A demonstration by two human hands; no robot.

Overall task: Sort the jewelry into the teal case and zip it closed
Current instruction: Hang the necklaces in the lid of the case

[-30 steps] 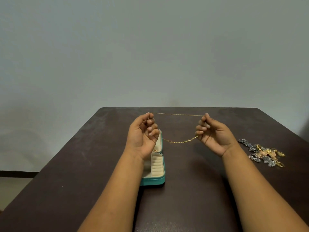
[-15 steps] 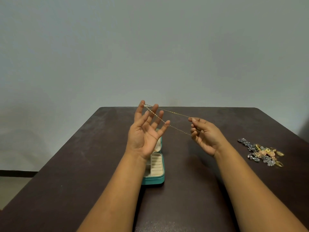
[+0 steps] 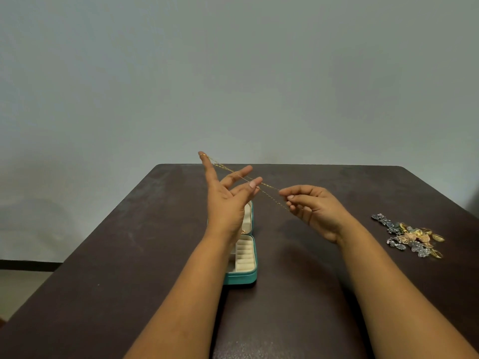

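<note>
Left hand (image 3: 228, 200) has just spread, fingers straight, gold chain (image 3: 248, 180) looped over them; right hand (image 3: 315, 211) pinches its other end. Chain's now taut above the open teal case (image 3: 242, 277), ready for folding in.

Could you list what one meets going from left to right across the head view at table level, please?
Open teal zip case with cream lining → raised left hand with spread fingers → thin gold chain stretched between the hands → right hand pinching the chain → heap of silver and gold jewelry.
</note>
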